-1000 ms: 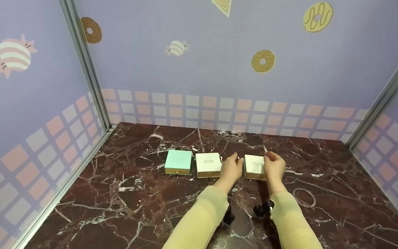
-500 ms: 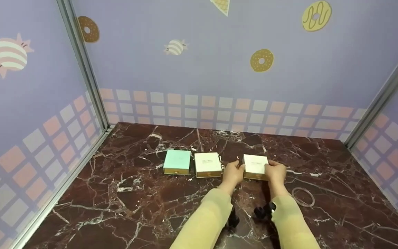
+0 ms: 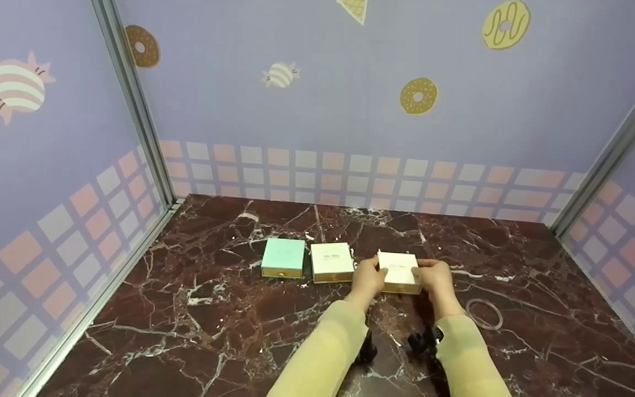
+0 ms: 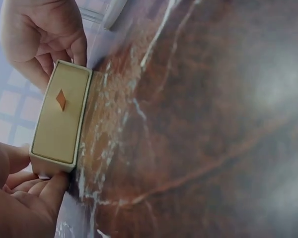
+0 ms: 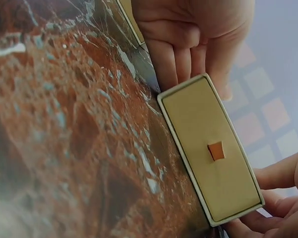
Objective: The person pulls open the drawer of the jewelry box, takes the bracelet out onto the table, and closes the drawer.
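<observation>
left hand (image 3: 366, 280) and right hand (image 3: 437, 279) grip the box (image 3: 397, 264) between their fingers (image 5: 164, 64), so sliding it leftward could knock askew the middle box (image 3: 331, 263) beside the left fingers.

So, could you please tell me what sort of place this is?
Probably a partitioned work booth, going by the lilac doughnut-print panels, the grey corner posts between them and the dark red marble-patterned worktop.

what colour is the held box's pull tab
The pull tab is orange-brown, clearest in the right wrist view.
</observation>
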Motion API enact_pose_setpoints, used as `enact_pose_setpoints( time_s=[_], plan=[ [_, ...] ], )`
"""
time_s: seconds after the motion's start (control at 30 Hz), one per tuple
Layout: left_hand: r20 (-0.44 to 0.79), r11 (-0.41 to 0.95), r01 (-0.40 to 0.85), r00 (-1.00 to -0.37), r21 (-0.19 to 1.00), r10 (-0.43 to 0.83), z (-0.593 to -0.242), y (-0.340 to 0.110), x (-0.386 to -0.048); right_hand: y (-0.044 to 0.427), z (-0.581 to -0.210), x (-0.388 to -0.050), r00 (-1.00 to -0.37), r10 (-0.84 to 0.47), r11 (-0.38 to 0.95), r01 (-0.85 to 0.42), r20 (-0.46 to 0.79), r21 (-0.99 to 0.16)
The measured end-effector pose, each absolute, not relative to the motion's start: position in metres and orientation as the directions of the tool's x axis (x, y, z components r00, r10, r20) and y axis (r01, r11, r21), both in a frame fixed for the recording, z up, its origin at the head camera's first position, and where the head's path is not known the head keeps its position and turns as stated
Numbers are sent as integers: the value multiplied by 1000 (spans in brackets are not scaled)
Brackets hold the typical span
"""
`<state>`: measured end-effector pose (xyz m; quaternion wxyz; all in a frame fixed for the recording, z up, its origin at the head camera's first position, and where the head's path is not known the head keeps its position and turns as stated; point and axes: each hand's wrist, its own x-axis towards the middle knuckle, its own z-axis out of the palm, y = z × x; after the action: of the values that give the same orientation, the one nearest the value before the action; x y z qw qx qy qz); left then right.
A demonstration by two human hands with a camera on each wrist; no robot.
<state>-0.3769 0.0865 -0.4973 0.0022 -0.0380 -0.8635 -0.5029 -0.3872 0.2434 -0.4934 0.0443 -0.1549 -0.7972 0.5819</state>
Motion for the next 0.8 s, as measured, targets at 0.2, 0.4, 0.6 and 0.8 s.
enact_pose_setpoints(
  time_s=[0.2,0.4,0.6,0.8],
  plan=[
    [16,521,50,-997,852,69,-497,84,-375,243,-493,-382,-956,262,278,206,-133,-938],
    [19,553,56,-997,831,72,-492,81,-370,244,-490,-376,-962,215,268,222,-167,-937],
    [-9,553,35,-997,832,76,-491,75,-360,241,-489,-369,-970,175,313,218,-170,-924],
    [3,563,45,-997,825,75,-490,66,-350,235,-486,-359,-978,131,376,200,-161,-905]
  ],
)
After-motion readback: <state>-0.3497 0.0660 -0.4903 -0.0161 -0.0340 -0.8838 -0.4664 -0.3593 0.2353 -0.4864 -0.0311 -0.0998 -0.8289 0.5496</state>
